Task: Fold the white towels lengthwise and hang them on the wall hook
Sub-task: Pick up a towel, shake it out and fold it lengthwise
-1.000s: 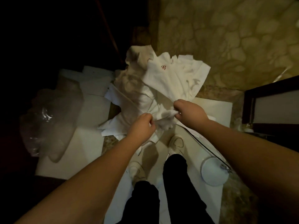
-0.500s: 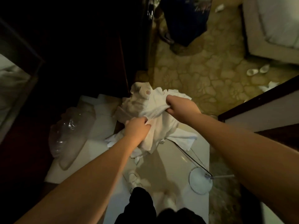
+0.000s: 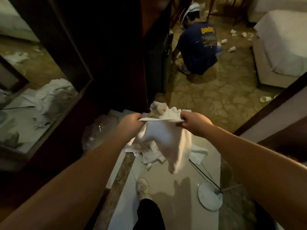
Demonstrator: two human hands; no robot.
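lifted clear of the towel pile point(image 3: 149, 153), white towel point(image 3: 167, 141) hung stretched between left hand point(image 3: 131, 122) and right hand point(image 3: 191, 123), both pinching its top edge; uneven corners risked a crooked fold.

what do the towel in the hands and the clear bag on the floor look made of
Towel: soft white woven cloth, probably cotton, matte; it sags in limp folds between the left hand and right hand. Bag: thin clear plastic, glossy; crinkled, with bright glints.
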